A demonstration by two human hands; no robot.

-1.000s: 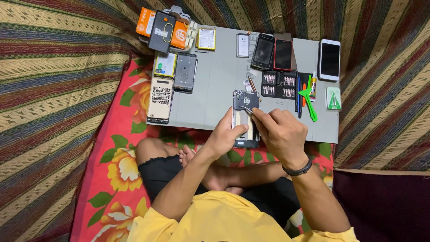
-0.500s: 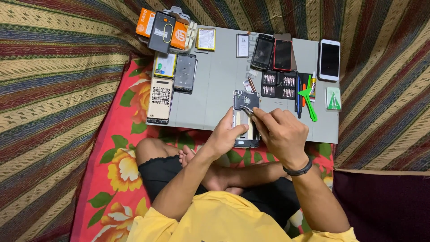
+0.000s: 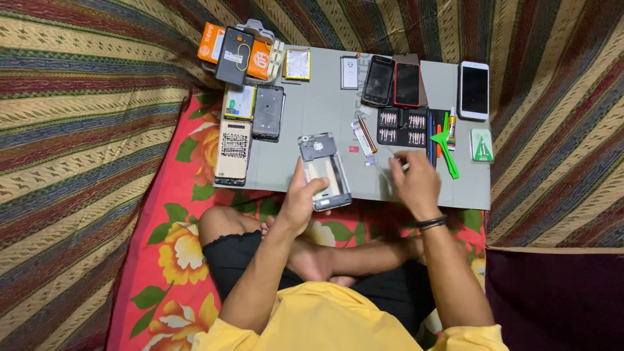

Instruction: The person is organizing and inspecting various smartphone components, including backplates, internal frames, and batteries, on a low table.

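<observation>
The left hand (image 3: 302,198) grips the lower left edge of an opened phone frame (image 3: 324,170), holding it against the grey bench (image 3: 325,110). The right hand (image 3: 415,181) is just to the frame's right, apart from it, fingers pinched on something thin and pale; what it is cannot be made out. Beyond it lie a black screwdriver bit case (image 3: 402,127) and a green pry tool (image 3: 447,151).
</observation>
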